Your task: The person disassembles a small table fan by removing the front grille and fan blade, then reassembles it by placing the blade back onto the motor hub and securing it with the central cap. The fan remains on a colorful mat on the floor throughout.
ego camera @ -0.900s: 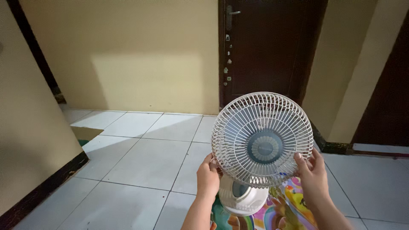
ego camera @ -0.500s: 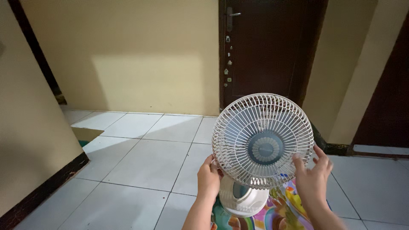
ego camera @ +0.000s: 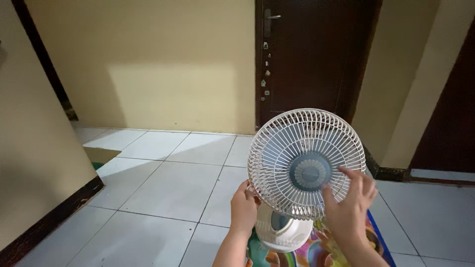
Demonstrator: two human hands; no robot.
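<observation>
Right now both hands are on the fan, a small white one that stands upright on its base on a bright mat, low and to the right on the tiled floor. The left hand is closed on the lower left rim of the round grille, thumb to the front. The right hand is open with fingers spread, lying against the grille's lower right face beside the blue hub (whether it presses or only touches, I cannot tell).

As I judge it, the step in hand is working at the front grille: one hand steadies the rim while the other feels over the face. Any further move on the grille would call for the right hand to close on the rim opposite the left, so the head is held from both sides and the light base does not tip or slide on the mat. A dark door stands behind, well apart.
</observation>
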